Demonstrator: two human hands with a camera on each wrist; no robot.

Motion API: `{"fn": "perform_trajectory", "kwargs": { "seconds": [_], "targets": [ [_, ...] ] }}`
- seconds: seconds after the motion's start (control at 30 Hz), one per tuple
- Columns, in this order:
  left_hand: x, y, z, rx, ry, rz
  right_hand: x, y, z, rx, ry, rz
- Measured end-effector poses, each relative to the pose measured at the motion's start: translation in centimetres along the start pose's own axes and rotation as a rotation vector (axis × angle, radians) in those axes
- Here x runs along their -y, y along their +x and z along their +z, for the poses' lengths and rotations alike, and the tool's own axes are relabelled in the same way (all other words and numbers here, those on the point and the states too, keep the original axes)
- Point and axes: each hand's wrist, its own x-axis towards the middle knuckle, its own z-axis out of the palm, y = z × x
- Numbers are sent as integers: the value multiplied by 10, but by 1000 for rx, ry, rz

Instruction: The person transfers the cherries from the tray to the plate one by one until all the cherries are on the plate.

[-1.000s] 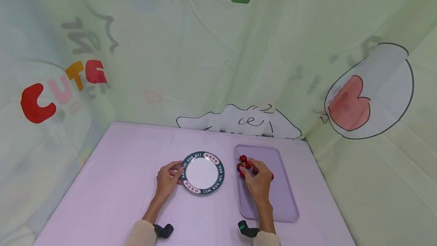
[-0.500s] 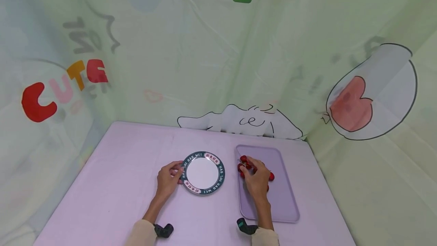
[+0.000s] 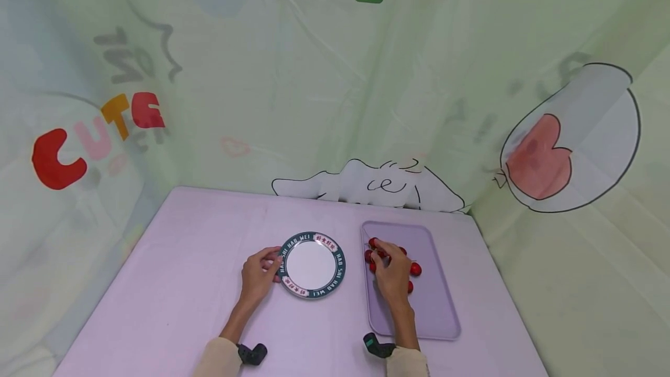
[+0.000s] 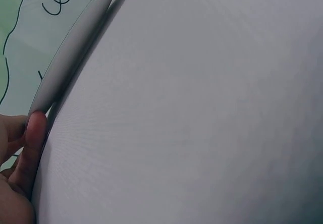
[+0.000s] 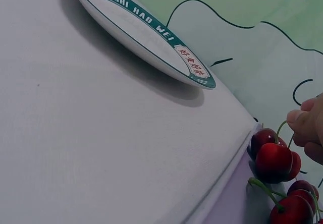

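In the head view my left hand [image 3: 256, 275] grips the left rim of a round plate [image 3: 340, 266] with a dark green lettered border. The left wrist view shows a fingertip [image 4: 35, 128] against the plate's edge. My right hand [image 3: 395, 278] is over the lilac tray [image 3: 437, 307], among several red cherries [image 3: 416, 269]. Seen from the right wrist, its thumb and finger [image 5: 298, 120] pinch the thin green stem [image 5: 279, 131] of a cherry [image 5: 273, 161], which sits against others. Part of the cherry cluster is hidden behind that hand.
A pale pink tabletop [image 3: 173, 284] surrounds the plate and tray. Behind it hangs a light green printed curtain [image 3: 314, 103], which also closes off both sides. Dark wrist devices [image 3: 252, 354] are strapped at both sleeves.
My right hand has shifted slightly left over the tray, uncovering more cherries on its right side. My left hand and the plate stay in place.
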Motion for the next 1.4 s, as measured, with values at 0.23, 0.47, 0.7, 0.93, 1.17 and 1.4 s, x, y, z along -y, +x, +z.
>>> {"fn": "perform_trajectory", "kwargs": {
  "seconds": [0.23,0.47,0.7,0.93,1.17,1.4],
  "targets": [
    [-2,-1,0,0,-9,5,-1,-2,1,7,3,-1],
    [-3,-4,0,4,-18,-5,-4,-3,1,16,27,-10],
    [-3,-4,1,6,-27,4,1,-5,-2,37,33,23],
    [-4,-3,1,4,-27,7,2,-6,-2,16,63,16],
    [-3,-4,0,0,-14,10,2,-6,-2,35,68,54],
    [-3,-4,-1,-5,-22,23,-1,-5,1,17,66,44]
  ]
}}
